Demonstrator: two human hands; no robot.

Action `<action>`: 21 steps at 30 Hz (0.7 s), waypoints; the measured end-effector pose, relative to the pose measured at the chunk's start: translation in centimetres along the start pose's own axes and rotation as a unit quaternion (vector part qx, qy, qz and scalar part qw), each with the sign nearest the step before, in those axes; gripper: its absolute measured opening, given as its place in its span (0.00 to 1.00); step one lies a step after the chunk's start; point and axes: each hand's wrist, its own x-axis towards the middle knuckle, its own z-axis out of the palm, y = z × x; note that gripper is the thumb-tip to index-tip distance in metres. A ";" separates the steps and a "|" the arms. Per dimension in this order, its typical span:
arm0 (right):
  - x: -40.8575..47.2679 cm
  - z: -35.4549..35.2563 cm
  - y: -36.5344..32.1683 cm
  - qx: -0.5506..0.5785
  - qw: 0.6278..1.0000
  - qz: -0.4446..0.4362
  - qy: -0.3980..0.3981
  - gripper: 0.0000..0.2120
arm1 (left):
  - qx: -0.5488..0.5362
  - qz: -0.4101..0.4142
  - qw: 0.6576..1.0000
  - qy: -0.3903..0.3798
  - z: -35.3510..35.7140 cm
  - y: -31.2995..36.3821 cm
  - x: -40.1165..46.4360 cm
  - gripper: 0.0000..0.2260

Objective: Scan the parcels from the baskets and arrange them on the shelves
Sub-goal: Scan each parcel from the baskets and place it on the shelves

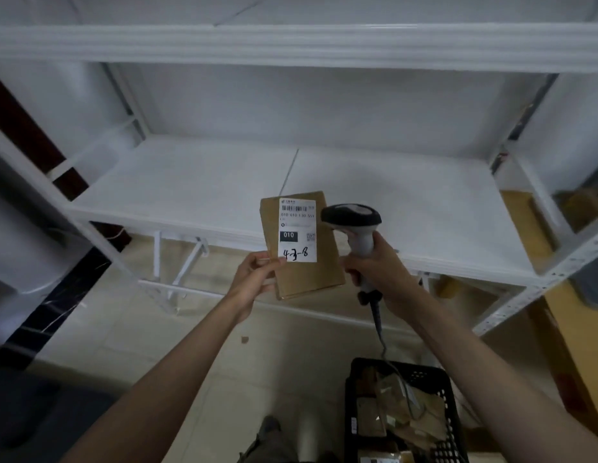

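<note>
My left hand [254, 279] grips a flat brown cardboard parcel [327, 272] by its lower left corner, holding it upright in front of the white shelf [197, 188]. The parcel's white label [297, 230] faces me, with a barcode, "010" and a handwritten number. My right hand [381, 272] grips the handle of a barcode scanner [352, 217]. The scanner's dark head sits right beside the parcel's upper right edge. Its coiled cable hangs down toward the black basket [446, 406], which holds several brown parcels.
The white metal shelving has an upper board [290, 45] overhead and slanted uprights at left and right. Brown cardboard boxes [524, 215] stand on the neighbouring rack at right. Beige floor tiles lie below, with a dark marble strip at the left.
</note>
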 end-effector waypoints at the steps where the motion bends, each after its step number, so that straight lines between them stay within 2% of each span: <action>1: 1.0 1.0 -0.5 -0.007 1.000 -0.009 -0.014 0.21 | -0.005 0.003 1.000 0.011 -1.3 0.4 0.0 0.19; 7: 6.6 10.0 -2.9 -0.044 0.994 -0.032 -0.095 0.21 | -0.040 0.008 0.994 0.100 -10.5 2.0 0.2 0.20; 11: 9.7 16.2 -3.1 -0.091 0.988 -0.043 -0.118 0.21 | -0.070 0.004 0.987 0.148 -15.9 2.4 1.5 0.18; 16: 14.1 22.9 -2.9 -0.130 0.981 -0.042 -0.138 0.19 | -0.075 -0.008 0.982 0.172 -22.9 2.7 5.0 0.16; 21: 19.3 29.7 -3.6 -0.121 0.984 -0.021 -0.132 0.16 | -0.063 -0.028 0.983 0.170 -30.2 4.0 9.5 0.14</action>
